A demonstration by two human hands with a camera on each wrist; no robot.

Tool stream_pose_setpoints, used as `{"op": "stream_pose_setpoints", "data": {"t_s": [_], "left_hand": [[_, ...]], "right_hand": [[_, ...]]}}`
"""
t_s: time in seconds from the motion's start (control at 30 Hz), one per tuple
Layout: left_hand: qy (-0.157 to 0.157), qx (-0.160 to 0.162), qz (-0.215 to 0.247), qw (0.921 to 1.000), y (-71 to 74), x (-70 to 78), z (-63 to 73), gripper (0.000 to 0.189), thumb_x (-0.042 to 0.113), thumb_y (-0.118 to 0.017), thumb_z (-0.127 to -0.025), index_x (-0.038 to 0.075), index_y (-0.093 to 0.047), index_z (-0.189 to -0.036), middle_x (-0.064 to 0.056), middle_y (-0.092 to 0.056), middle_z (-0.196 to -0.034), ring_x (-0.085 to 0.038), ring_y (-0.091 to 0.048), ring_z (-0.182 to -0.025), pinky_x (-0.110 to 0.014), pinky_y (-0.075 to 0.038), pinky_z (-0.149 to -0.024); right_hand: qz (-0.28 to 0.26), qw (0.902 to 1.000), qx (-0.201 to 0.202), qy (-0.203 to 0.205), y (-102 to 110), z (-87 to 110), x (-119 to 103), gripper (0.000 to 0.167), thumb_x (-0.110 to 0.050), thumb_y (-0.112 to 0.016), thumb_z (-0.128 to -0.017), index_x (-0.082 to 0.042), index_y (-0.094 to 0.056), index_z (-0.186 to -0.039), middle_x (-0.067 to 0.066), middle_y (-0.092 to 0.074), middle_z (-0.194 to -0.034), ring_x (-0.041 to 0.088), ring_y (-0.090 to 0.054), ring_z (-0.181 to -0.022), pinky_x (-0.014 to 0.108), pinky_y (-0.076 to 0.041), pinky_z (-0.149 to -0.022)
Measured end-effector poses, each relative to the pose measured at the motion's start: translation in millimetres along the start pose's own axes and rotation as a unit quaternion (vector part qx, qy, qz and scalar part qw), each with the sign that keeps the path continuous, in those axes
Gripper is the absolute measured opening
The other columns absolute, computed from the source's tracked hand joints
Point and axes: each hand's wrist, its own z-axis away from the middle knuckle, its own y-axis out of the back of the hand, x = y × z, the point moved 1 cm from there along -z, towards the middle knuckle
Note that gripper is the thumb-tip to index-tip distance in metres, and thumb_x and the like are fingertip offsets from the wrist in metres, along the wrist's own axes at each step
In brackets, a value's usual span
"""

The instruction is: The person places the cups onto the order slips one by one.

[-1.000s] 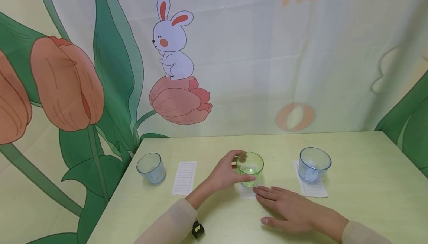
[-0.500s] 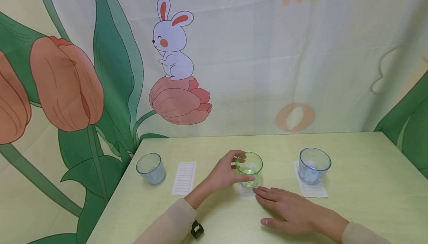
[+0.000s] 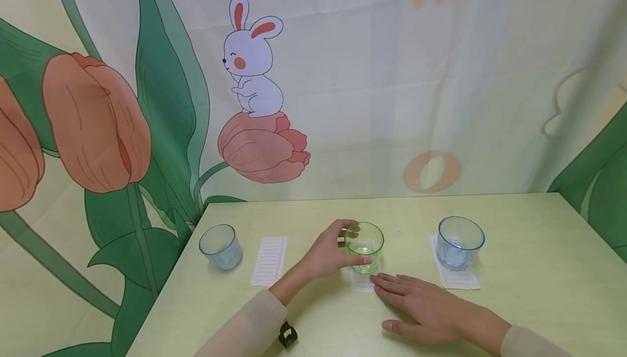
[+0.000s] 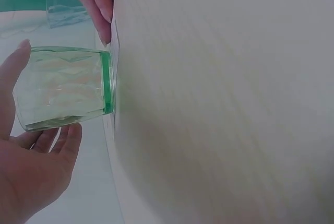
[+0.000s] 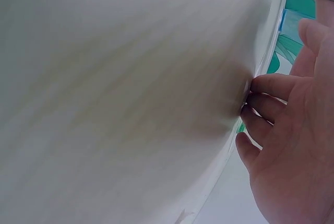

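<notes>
My left hand [image 3: 325, 253] grips a clear green drinking glass [image 3: 361, 240], thumb on the near side and fingers round the far side. The glass stands upright over a small lined paper slip [image 3: 362, 286], its base covering the far part of the slip. In the left wrist view, the green glass [image 4: 62, 88] shows its thick base right at the paper. My right hand [image 3: 423, 308] lies palm down in front, fingers straight, fingertips on the slip's right edge. From the right wrist view, the right hand [image 5: 292, 125] reaches its fingertips to the tabletop.
A blue glass [image 3: 221, 248] stands at the table's left edge, beside a lined paper slip [image 3: 269, 262]. Another blue glass [image 3: 460, 245] sits on its own slip [image 3: 461, 281] at the right. A small black object [image 3: 288, 335] shows by the left sleeve. A printed cloth [image 3: 352, 101] hangs behind the table.
The green glass and the left hand shift very slightly left in the head view. The right hand keeps its place on the slip.
</notes>
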Motion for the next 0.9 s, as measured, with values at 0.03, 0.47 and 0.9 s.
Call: {"op": "stream_pose_setpoints", "data": {"t_s": [0.03, 0.47, 0.9], "left_hand": [[0.000, 0.000, 0.000, 1.0000, 0.2, 0.3, 0.1, 0.089, 0.044, -0.094, -0.081, 0.016, -0.049, -0.153, -0.001, -0.061, -0.143, -0.028, -0.061, -0.132, -0.041, -0.051, -0.110], [-0.004, -0.006, -0.005, 1.0000, 2.1, 0.2, 0.7, 0.091, 0.044, -0.094, -0.081, 0.015, -0.048, -0.154, 0.000, -0.059, -0.144, -0.025, -0.059, -0.132, -0.040, -0.050, -0.111], [-0.008, -0.010, -0.003, 0.9999, 1.7, -1.6, 0.2, 0.089, 0.043, -0.093, -0.082, 0.015, -0.048, -0.154, 0.001, -0.058, -0.145, -0.023, -0.058, -0.133, -0.039, -0.049, -0.112]], "right_hand": [[-0.001, 1.0000, -0.001, -0.001, -0.5, 0.2, 0.2, 0.072, -0.059, -0.040, -0.111, -0.005, -0.048, -0.158, 0.008, -0.039, -0.169, 0.031, -0.041, -0.152, 0.055, -0.041, -0.118], [0.000, 1.0000, 0.002, 0.001, -0.1, 0.1, -0.1, 0.071, -0.058, -0.041, -0.111, -0.005, -0.048, -0.158, 0.008, -0.039, -0.169, 0.031, -0.041, -0.152, 0.055, -0.041, -0.118], [0.012, 0.9998, 0.012, 0.009, -0.9, -0.2, 0.5, 0.071, -0.057, -0.041, -0.111, -0.003, -0.050, -0.157, 0.009, -0.040, -0.168, 0.032, -0.043, -0.151, 0.055, -0.042, -0.117]]}}
